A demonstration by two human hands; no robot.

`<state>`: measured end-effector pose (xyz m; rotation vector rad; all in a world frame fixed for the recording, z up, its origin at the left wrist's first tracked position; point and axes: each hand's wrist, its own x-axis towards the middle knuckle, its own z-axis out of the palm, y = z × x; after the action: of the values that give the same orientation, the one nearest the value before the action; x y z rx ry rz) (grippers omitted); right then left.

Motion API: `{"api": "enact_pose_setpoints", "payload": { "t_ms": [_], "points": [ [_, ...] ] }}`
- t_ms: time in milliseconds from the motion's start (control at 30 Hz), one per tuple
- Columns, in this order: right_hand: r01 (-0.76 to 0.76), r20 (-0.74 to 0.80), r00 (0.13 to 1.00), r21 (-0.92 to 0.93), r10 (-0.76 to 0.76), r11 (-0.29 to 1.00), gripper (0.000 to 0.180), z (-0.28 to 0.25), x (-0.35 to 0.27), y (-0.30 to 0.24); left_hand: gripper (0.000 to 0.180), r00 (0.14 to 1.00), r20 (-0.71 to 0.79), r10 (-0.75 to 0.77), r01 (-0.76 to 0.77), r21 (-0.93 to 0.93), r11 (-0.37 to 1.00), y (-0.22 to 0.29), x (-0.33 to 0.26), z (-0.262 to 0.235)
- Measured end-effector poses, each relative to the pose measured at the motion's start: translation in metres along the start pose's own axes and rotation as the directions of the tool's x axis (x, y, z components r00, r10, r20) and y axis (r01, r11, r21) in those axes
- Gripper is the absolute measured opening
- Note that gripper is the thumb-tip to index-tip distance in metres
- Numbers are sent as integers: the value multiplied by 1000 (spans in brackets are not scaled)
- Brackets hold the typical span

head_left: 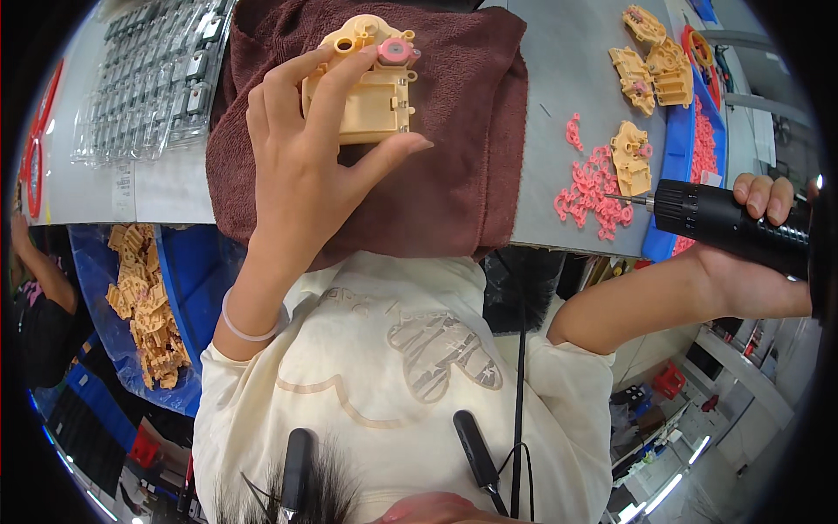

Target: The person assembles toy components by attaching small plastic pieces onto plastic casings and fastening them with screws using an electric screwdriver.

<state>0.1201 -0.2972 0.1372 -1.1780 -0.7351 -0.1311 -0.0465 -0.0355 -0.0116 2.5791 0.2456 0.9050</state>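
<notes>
My left hand [301,144] holds a cream plastic housing [371,113] against a folded brown towel [471,131]. Its fingers reach over the housing's top left, and the thumb lies along the lower right edge. One fingertip is beside a pink round part [396,51] seated in the housing's upper right. Far to the right, my right hand [764,201] is wrapped round a black electric screwdriver [729,223], partly cut off by the picture's edge. The screwdriver's bit points left, just below another cream housing [630,157] on the bench.
Loose small pink pieces [589,192] lie on the grey bench, with several cream housings [655,65] behind them. A blue bin [676,157] holds more pink pieces. Clear trays of dark parts [148,79] are at the left; a blue crate [188,306] of cream parts stands below. A cable [520,375] hangs down.
</notes>
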Motion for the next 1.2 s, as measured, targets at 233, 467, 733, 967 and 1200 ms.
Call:
{"api": "enact_pose_setpoints", "payload": {
  "t_ms": [233, 467, 733, 967, 1200],
  "points": [
    [-109, -331, 943, -281, 10, 954, 77, 17, 6, -2, 70, 998, 57, 36, -34, -49, 998, -5, 5, 3],
    [-102, -188, 980, -149, 73, 984, 71, 12, 6, -12, 69, 995, 100, -1, 7, -55, 998, -1, 7, 1],
    [-20, -183, 983, -149, -8, 989, 56, 26, 16, 3, 61, 985, 173, -5, 20, -84, 996, -9, 19, -16],
    [22, -124, 992, 48, -16, 999, 37, 52, 27, 45, 39, 922, 383, -53, 218, -403, 889, -5, 80, -20],
    [-3, -70, 998, 16, 4, 1000, 33, 103, 18, 90, 23, 820, 573, 8, 258, -381, 888, -13, 92, -18]
  ]
}}
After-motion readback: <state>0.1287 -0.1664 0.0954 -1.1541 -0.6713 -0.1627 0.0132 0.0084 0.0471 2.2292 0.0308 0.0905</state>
